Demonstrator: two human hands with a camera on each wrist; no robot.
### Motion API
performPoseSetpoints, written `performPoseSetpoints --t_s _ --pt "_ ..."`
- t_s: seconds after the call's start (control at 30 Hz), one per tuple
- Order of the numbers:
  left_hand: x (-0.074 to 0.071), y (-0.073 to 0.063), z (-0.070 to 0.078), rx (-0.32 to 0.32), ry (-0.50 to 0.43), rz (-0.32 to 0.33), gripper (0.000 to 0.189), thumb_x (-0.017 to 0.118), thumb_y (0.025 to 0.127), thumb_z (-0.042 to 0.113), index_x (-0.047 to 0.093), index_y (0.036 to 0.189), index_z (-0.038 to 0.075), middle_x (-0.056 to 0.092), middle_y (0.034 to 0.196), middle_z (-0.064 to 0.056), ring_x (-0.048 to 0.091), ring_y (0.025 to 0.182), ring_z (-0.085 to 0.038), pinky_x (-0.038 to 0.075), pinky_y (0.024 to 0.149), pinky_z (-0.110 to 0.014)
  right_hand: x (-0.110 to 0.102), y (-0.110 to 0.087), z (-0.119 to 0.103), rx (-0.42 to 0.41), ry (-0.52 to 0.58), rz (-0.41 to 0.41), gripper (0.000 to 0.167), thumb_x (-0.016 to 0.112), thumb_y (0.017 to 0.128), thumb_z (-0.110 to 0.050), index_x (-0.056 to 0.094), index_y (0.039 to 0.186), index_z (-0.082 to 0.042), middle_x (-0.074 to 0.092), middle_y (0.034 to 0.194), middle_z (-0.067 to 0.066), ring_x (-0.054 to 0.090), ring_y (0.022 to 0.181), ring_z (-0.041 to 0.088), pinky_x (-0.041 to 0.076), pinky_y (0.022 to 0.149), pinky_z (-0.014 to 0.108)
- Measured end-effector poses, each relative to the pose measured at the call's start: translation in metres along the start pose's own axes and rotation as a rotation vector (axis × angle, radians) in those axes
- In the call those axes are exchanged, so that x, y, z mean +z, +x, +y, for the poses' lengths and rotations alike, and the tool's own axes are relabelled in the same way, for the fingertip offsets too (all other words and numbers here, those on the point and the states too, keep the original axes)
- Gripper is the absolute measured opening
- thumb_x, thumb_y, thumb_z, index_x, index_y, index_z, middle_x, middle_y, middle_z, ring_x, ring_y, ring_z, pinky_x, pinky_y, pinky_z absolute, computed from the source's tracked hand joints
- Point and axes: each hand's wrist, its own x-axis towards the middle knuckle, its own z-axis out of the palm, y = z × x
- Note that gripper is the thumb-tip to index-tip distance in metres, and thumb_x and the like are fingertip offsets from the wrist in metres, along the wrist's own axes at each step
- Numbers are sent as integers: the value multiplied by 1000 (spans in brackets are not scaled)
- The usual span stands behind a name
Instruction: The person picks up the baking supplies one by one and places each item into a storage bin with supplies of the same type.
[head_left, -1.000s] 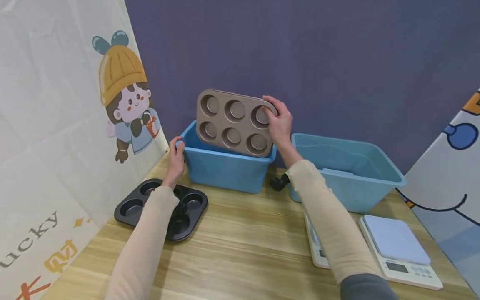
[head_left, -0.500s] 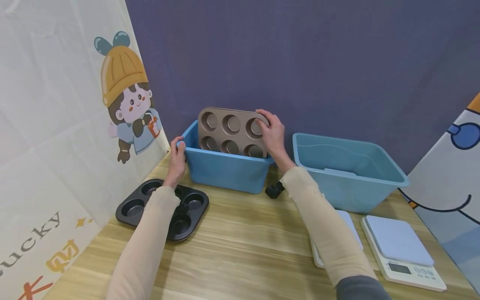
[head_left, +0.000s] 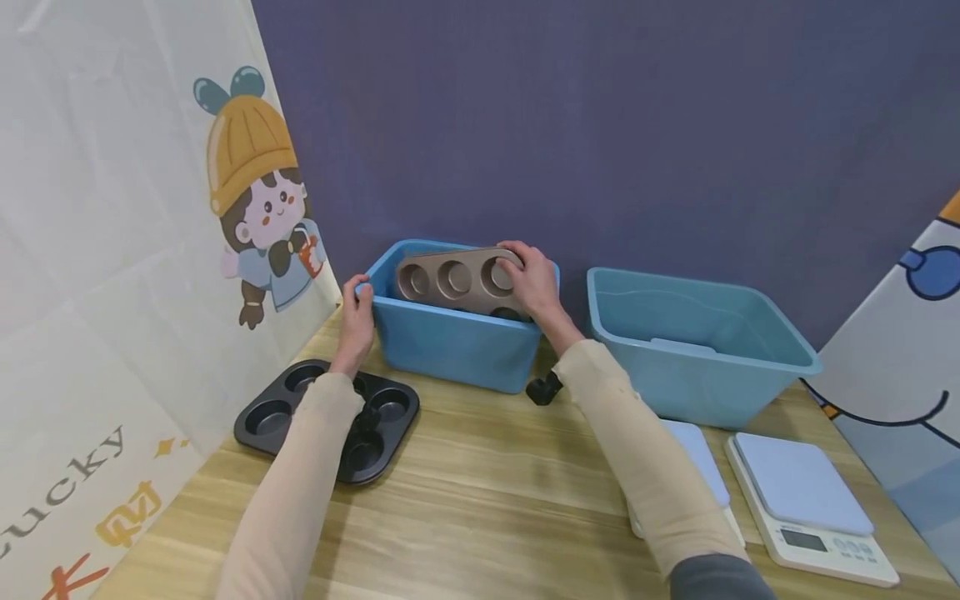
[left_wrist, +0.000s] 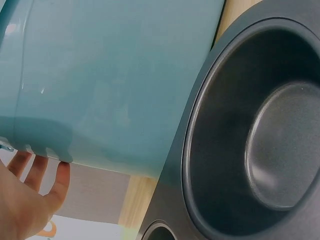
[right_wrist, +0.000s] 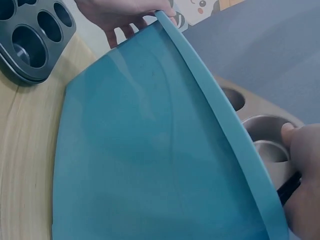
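A brown muffin pan (head_left: pixel 472 282) stands tilted partly inside the left blue plastic bin (head_left: pixel 453 346); its lower cups are hidden behind the front wall. My right hand (head_left: pixel 534 283) pinches the pan's upper right corner, thumb on the cup side, as the right wrist view also shows with the pan (right_wrist: pixel 260 107) behind the rim. At the bin's left end, my left hand (head_left: pixel 356 325) holds the rim, fingers against the outer wall in the left wrist view. A black muffin pan (head_left: pixel 268 419) lies on the table below my left forearm, which covers part of it.
Right of the bin stands a second blue bin (head_left: pixel 705 387). Two white kitchen scales lie in front of it: one scale (head_left: pixel 806 492) in full sight, another scale (head_left: pixel 693 450) partly under my right sleeve. A dark wall panel (head_left: pixel 600 142) rises close behind the bins.
My right hand has lowered the brown muffin pan from above the rim into the left bin, so only its upper part shows. The left hand has stayed at the rim.
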Motion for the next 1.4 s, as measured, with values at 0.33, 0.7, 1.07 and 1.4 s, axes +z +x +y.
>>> performPoseSetpoints --t_s 0.33,0.7,1.07,1.4 --pt "1 1 1 -3 -19 11 51 35 104 53 35 143 19 36 145 -18 37 129 -32 27 113 -50 -5 -6 -3 123 -115 -135 28 57 101 -29 52 121 -9 63 105 13 60 87 25 49 74 38" --pt "-4 0 3 1 -5 10 52 37 104 52 36 143 19 33 152 -17 35 137 -33 24 117 -53 -15 -2 11 51 -394 -207 43 61 97 -16 56 138 -3 62 132 17 52 124 34 35 110 46" --pt "-5 2 1 14 -28 0 51 37 105 51 36 143 18 34 150 -17 36 134 -32 25 116 -51 -25 -11 24 72 -288 -200 35 55 101 -22 61 132 -7 64 128 14 42 127 36 38 105 48" --pt "-6 0 2 10 -45 -22 51 36 106 48 35 146 18 34 151 -16 35 134 -31 24 117 -49 -39 -26 29 -10 -204 -170 32 56 101 -21 64 126 -3 65 121 16 51 120 36 37 104 49"
